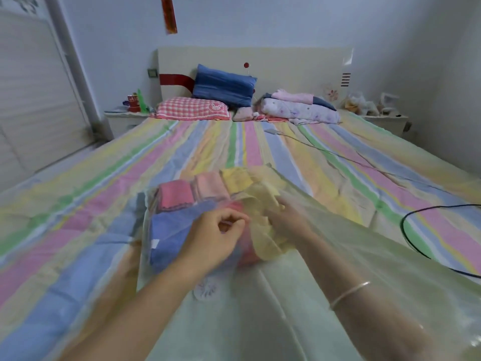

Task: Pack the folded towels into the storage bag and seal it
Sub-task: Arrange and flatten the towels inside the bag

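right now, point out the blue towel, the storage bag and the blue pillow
blue towel (169,230), head view, top face through the film
storage bag (260,321), head view, bare film near the camera
blue pillow (223,86), head view, middle of its front

Striped bed (78,204) carries storage bag (260,298), checked pillow (192,109), black cable (403,226).

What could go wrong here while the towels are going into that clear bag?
The yellow towel by the right hand looks crumpled, not flat; pushed in like that, it may bulge and disturb the folded pink towel and blue towel. The storage bag drapes loosely over the right arm; a fold caught at the mouth could spoil the seal.
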A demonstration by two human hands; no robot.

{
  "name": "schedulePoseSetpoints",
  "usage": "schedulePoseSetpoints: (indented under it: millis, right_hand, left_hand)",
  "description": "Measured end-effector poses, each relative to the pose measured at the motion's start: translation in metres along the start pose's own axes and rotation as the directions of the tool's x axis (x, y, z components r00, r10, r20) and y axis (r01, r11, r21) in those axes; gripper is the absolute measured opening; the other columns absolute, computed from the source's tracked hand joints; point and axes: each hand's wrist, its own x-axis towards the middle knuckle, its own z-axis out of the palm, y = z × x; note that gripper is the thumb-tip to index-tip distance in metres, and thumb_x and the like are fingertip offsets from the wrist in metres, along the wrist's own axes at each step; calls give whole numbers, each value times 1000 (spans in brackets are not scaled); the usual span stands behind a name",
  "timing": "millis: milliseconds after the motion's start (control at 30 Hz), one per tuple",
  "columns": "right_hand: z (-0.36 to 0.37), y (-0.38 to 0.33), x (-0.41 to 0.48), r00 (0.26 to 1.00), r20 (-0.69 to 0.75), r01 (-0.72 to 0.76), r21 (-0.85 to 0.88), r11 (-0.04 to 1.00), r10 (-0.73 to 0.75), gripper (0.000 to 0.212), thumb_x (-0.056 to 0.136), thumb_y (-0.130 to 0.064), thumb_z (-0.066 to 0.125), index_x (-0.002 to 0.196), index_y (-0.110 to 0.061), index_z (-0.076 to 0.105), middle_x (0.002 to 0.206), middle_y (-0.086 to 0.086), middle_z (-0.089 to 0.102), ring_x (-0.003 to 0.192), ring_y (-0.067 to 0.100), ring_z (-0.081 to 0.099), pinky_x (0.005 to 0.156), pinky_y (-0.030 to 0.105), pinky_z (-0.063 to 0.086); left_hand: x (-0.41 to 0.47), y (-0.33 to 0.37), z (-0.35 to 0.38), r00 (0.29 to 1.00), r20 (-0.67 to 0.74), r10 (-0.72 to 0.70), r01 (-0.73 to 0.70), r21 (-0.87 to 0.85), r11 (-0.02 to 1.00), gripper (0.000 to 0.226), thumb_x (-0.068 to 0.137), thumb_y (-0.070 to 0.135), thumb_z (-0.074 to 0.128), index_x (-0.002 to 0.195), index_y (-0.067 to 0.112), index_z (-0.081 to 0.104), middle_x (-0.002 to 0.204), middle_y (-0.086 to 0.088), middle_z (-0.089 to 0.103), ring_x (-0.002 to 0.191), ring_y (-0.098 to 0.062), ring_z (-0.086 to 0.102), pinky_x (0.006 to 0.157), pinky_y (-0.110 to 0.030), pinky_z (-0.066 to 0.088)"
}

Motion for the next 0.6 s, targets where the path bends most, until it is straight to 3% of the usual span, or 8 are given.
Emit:
schedulePoseSetpoints:
  millis: [67, 133, 300, 367, 433, 500, 533, 600]
  right_hand:
    - [10, 5, 10, 1000, -22, -21, -117, 993, 19, 10, 70, -33, 63, 77, -27, 59, 74, -1, 63, 70, 10, 64, 71, 32, 55]
    - [24, 10, 26, 1000, 5, -16, -299, 954, 19, 30, 69, -42, 60, 95, -28, 58, 88, 0, 63, 83, 21, 62, 70, 31, 47]
    - [45, 4, 41, 999, 10, 32, -461, 887, -31, 28, 82, -48, 53, 99, -26, 53, 91, 0, 58, 96, 27, 60, 72, 29, 38]
    - [56, 9, 46, 998, -2, 44, -625, 779, -58, 42, 83, -55, 48, 114, -27, 51, 111, 6, 55, 112, 29, 52, 80, 32, 38]
    - [65, 8, 46, 998, 23, 57, -768, 638, -61, 64, 87, -63, 38, 138, -25, 42, 145, 15, 37, 136, 32, 30, 106, 41, 28]
    - [68, 4, 42, 996, 61, 85, -775, 627, -60, 77, 90, -67, 28, 148, -16, 29, 159, 16, 11, 147, 31, 4, 117, 43, 3]
    - [69, 3, 38, 989, 113, 150, -772, 618, -98, 76, 92, -65, 25, 150, -16, 25, 160, 14, 7, 148, 28, -3, 118, 42, -4]
    - [65, -6, 28, 950, 237, 314, -702, 639, -205, 59, 98, -52, 25, 148, -21, 32, 159, 8, 20, 148, 24, 5, 119, 38, -1]
  left_hand:
    - [21, -48, -17, 993, -112, 26, 15, 353, 936, 13, 86, 20, 66, 95, 27, 72, 103, 8, 65, 98, -13, 63, 90, -32, 49]
    - [37, -83, -31, 994, -109, -6, 60, 502, 863, 25, 85, 27, 67, 110, 22, 68, 123, -1, 59, 117, -20, 56, 101, -32, 42]
    - [52, -125, -36, 992, 24, -124, 80, 640, 764, 66, 88, 55, 48, 144, 21, 40, 157, -5, 29, 143, -20, 30, 117, -31, 20]
    - [52, -135, -34, 976, 99, -196, 74, 693, 718, 72, 91, 61, 35, 152, 25, 23, 162, -3, 12, 149, -17, 13, 120, -32, 9]
    - [49, -141, -33, 960, 138, -245, 70, 725, 686, 85, 81, 73, 15, 154, 29, 12, 163, 1, 3, 150, -14, 1, 122, -34, 1]
    - [46, -144, -31, 954, 146, -262, 65, 753, 655, 97, 68, 75, -2, 154, 30, 8, 163, 3, 0, 150, -12, -3, 122, -34, -2]
    - [46, -145, -31, 953, 144, -268, 67, 761, 645, 94, 71, 73, -2, 154, 30, 7, 163, 4, 0, 150, -12, -4, 121, -34, -3]
    - [47, -144, -32, 949, 148, -279, 63, 776, 628, 76, 88, 65, 6, 154, 28, 6, 163, 3, -1, 150, -12, -5, 121, -33, -4]
